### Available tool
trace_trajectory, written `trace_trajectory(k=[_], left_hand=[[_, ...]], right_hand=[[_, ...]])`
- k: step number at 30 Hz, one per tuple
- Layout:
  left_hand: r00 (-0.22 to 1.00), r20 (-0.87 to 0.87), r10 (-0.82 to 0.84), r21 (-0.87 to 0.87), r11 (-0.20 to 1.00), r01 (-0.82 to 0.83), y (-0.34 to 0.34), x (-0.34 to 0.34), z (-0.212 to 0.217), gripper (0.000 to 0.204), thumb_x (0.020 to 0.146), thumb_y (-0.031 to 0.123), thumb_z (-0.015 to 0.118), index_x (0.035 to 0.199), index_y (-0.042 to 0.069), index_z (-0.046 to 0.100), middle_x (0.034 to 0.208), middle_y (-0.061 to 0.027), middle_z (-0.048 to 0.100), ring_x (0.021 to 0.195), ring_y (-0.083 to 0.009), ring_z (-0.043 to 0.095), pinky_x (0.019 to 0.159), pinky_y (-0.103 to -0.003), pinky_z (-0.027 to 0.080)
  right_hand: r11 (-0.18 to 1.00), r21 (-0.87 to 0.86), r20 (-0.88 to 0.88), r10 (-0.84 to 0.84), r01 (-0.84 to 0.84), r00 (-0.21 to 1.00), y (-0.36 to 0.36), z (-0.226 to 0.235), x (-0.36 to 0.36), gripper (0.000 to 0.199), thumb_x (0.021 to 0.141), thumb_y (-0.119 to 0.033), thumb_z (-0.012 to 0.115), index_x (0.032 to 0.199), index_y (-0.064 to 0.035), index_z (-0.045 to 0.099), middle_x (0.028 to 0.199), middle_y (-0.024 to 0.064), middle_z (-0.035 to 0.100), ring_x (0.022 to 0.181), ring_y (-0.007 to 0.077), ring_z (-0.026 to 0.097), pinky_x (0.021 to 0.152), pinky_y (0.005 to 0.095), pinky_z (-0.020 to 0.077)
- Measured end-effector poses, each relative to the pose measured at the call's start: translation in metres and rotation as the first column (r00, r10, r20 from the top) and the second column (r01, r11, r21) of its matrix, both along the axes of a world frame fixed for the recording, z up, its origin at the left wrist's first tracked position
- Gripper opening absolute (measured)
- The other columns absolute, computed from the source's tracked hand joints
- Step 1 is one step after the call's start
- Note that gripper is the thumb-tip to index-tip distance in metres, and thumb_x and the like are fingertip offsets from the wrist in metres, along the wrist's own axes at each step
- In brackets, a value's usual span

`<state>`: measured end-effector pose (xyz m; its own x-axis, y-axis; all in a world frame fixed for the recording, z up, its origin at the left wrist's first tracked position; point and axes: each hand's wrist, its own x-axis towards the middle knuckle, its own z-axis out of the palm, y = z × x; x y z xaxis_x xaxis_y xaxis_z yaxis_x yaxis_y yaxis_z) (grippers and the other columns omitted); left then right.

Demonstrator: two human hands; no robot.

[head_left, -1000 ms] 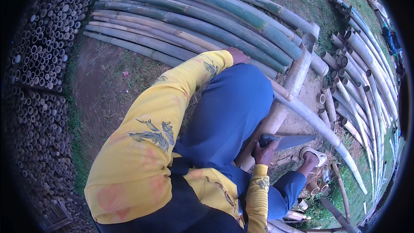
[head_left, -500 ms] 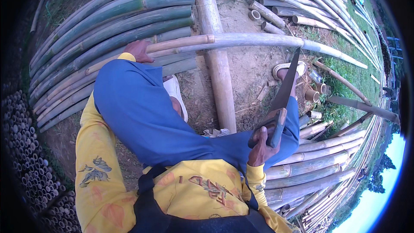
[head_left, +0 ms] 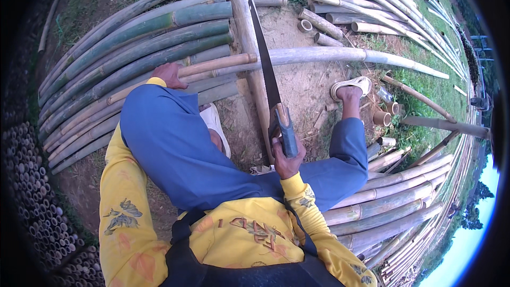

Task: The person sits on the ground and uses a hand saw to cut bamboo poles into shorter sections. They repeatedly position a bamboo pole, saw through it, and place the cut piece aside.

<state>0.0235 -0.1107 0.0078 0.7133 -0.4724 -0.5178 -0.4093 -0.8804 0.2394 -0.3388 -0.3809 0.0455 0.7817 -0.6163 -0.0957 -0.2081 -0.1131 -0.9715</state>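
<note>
My right hand (head_left: 289, 160) is closed around the handle of a handsaw (head_left: 270, 79). The long dark blade points away from me and crosses a pale bamboo pole (head_left: 324, 54) just right of the cut end of a tan bamboo pole (head_left: 223, 63). Whether the teeth touch the pale pole cannot be made out. My left hand (head_left: 169, 75) is wrapped round the tan pole beside my left knee. This tan pole lies along the pale one. Both rest across a thick bamboo log (head_left: 245, 26) that runs away from me between my feet.
Long green bamboo poles (head_left: 127, 37) lie side by side at the left. More poles are piled at the far right (head_left: 366, 0) and near right (head_left: 393, 196). Short bamboo cut-offs (head_left: 381, 118) stand beside my right foot (head_left: 351, 89). Stacked bamboo tubes (head_left: 37, 196) fill the lower left.
My right hand has brought the saw leftward from beside my right knee to the pale pole over the log. The left hand keeps its hold. My right leg has shifted slightly.
</note>
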Motion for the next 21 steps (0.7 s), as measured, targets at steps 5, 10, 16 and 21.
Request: trace_trajectory(k=[5, 10, 16, 21], left_hand=[[0.998, 0.061, 0.034, -0.026, 0.999, -0.033, 0.016, -0.011, 0.004, 0.074, 0.062, 0.042, 0.085, 0.126, 0.008, 0.070, 0.113, -0.0231, 0.073, 0.107, -0.0416, 0.069, 0.098, -0.048, 0.053], [1.000, -0.008, -0.002, 0.015, 1.000, 0.002, 0.010, -0.004, 0.000, 0.072, 0.063, 0.047, 0.085, 0.123, 0.007, 0.071, 0.113, -0.0228, 0.073, 0.106, -0.0405, 0.070, 0.096, -0.049, 0.054], [0.999, 0.043, 0.014, 0.018, 1.000, -0.015, 0.026, -0.019, -0.002, 0.074, 0.062, 0.053, 0.084, 0.122, 0.009, 0.073, 0.111, -0.0213, 0.074, 0.104, -0.0405, 0.071, 0.094, -0.051, 0.054], [0.999, 0.018, -0.040, -0.022, 0.999, 0.041, -0.010, -0.032, -0.008, 0.075, 0.062, 0.052, 0.084, 0.122, 0.009, 0.073, 0.111, -0.0212, 0.074, 0.104, -0.0405, 0.071, 0.094, -0.051, 0.054]], right_hand=[[0.969, -0.223, 0.033, 0.116, -0.106, 0.993, 0.001, 0.002, 0.008, 0.015, 0.088, -0.009, 0.076, 0.093, -0.0012, 0.065, 0.073, 0.0051, 0.064, 0.063, 0.0133, 0.059, 0.061, 0.0310, 0.0487], [0.975, -0.164, 0.003, 0.153, -0.150, 0.988, -0.005, 0.004, -0.002, 0.016, 0.085, -0.011, 0.076, 0.093, -0.0025, 0.065, 0.071, 0.0076, 0.063, 0.061, 0.0167, 0.060, 0.061, 0.0332, 0.0484], [0.970, -0.174, 0.049, 0.180, -0.169, 0.982, 0.001, 0.006, 0.021, 0.016, 0.085, -0.009, 0.075, 0.095, -0.0005, 0.066, 0.071, 0.0075, 0.063, 0.063, 0.0142, 0.058, 0.063, 0.0325, 0.0487], [0.974, -0.199, 0.028, 0.119, -0.111, 0.993, 0.004, 0.019, 0.046, 0.019, 0.087, -0.013, 0.079, 0.094, -0.0004, 0.067, 0.069, 0.0062, 0.062, 0.063, 0.0118, 0.056, 0.062, 0.0320, 0.0485]])
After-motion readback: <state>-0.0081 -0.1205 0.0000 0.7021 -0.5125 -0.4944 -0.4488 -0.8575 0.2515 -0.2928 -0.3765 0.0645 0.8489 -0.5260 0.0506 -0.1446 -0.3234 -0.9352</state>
